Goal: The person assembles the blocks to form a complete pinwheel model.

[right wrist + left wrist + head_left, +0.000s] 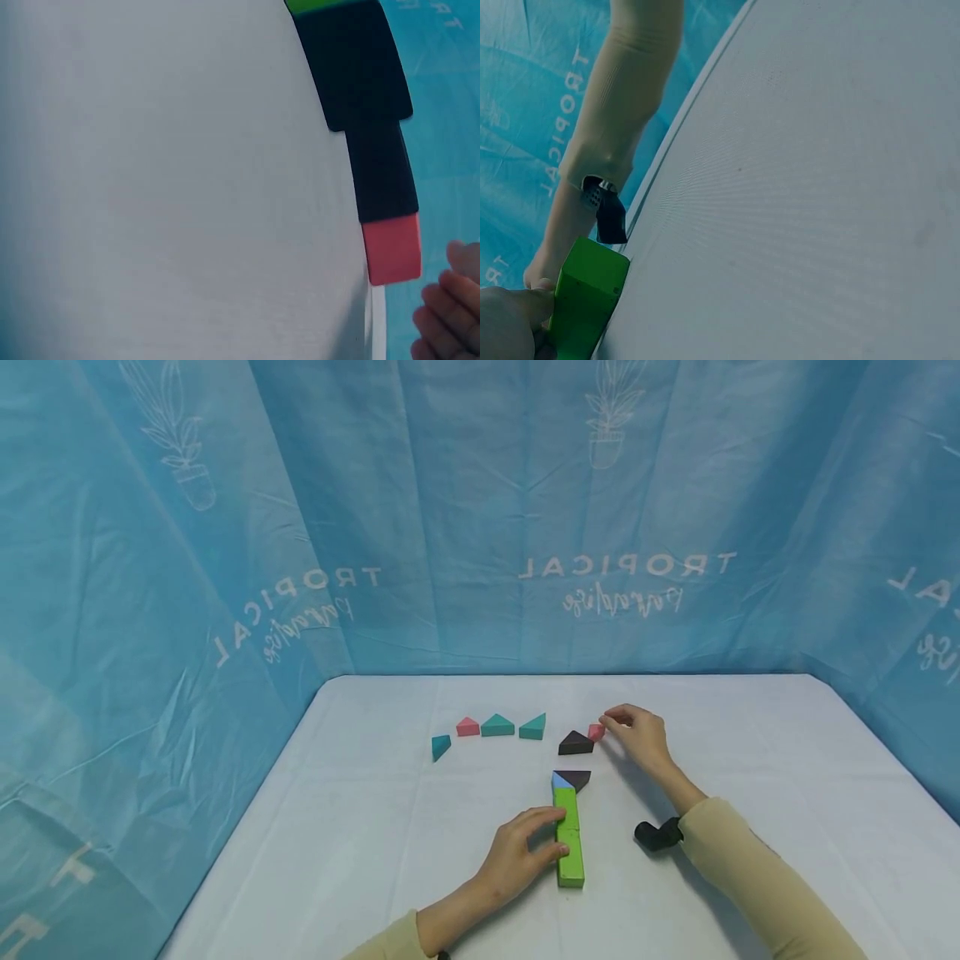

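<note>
1. We are seeing the left hand (517,856) lying low in the centre of the head view, its fingers and thumb curled round the near part of the long green block (569,837), steadying it on the white worktop (360,827). In the left wrist view the green block's end shows at the lower left with fingertips on its side.

2. The right hand (637,737) is reaching to the upper right of the block cluster, its fingertips pinching or touching the small pink block (596,732); we cannot tell for sure whether it is gripped or only touched. In the right wrist view the pink block (391,247) is sitting on the worktop with the fingers (450,315) just beside it at the lower right.

3. Moving outward, a dark triangular block (575,743) is lying just left of the pink block. At the far end of the green block, a light blue triangle (559,779) and a second dark triangle (576,778) are touching it.

4. Further left, a pink house-shaped piece (467,727) and three teal triangles (497,725) are lying in a loose arc.

5. We are judging the step in hand to be fetching the pink block while the green one is held steady. The next move is calling for a firm pinch and a clean lift past the dark triangular block.
</note>
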Demonstrator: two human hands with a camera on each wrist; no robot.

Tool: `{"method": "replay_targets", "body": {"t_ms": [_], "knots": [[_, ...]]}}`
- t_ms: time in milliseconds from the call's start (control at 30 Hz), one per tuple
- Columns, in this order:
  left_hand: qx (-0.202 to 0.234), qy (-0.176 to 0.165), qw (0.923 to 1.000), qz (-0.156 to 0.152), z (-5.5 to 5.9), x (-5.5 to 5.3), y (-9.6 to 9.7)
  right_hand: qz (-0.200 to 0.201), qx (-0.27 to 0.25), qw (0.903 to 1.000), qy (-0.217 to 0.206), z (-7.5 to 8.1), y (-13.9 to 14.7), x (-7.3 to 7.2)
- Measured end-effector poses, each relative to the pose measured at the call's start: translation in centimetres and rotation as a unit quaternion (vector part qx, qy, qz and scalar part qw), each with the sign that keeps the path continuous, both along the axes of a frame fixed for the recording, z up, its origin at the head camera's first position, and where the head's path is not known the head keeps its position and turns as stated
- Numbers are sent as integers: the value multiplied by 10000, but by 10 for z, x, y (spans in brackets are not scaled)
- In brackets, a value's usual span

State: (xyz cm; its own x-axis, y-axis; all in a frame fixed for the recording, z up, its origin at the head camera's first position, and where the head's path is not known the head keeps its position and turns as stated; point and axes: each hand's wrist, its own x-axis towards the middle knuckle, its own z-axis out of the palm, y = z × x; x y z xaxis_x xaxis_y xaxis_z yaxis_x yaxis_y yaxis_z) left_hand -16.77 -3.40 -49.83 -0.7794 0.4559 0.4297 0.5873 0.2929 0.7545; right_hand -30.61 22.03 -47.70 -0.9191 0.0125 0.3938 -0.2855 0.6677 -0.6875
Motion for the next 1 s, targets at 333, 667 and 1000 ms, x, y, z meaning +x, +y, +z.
{"method": "replay_targets", "body": {"t_ms": [333, 667, 1000], "knots": [[85, 41, 10000, -28, -1, -1, -1, -76, -250, 9990, -363, -1, -9, 7], [-64, 133, 9999, 43, 0, -1, 1, 216, -214, 9964, -790, -6, -9, 2], [-34, 23, 10000, 11, -1, 0, 0, 513, -64, 9962, -704, -3, -10, 2]]}}
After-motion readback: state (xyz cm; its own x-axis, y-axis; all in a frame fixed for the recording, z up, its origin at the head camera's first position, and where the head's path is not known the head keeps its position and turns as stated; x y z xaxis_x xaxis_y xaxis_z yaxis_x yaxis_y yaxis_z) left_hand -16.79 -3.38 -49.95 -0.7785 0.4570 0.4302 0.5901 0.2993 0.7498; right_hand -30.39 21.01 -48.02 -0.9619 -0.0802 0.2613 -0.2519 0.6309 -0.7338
